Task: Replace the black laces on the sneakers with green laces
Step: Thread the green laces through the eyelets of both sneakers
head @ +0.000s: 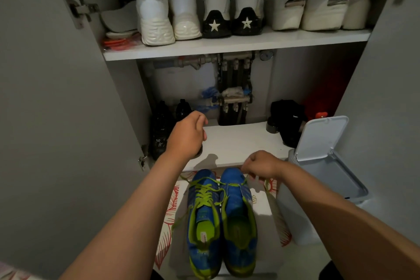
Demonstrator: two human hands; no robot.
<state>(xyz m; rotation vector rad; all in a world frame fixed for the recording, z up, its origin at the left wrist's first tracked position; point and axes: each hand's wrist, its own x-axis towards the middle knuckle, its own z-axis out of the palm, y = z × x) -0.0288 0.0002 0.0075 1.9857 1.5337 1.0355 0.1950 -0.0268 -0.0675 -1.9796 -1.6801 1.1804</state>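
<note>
The blue sneakers (221, 218) stand side by side on a patterned mat (168, 216) on the floor, toes toward the open cabinet. The left sneaker (203, 223) is already crossed in green. The right sneaker (238, 216) looks unlaced above the toe (so the job seems past half). The right hand (261, 165) pinches a green lace (267, 185) just above that toe. Best to level both ends first, keep the lace flat, then cross upward evenly. The left hand (187, 136) hovers curled over the lower shelf (238, 141); whether it holds anything I cannot tell.
</note>
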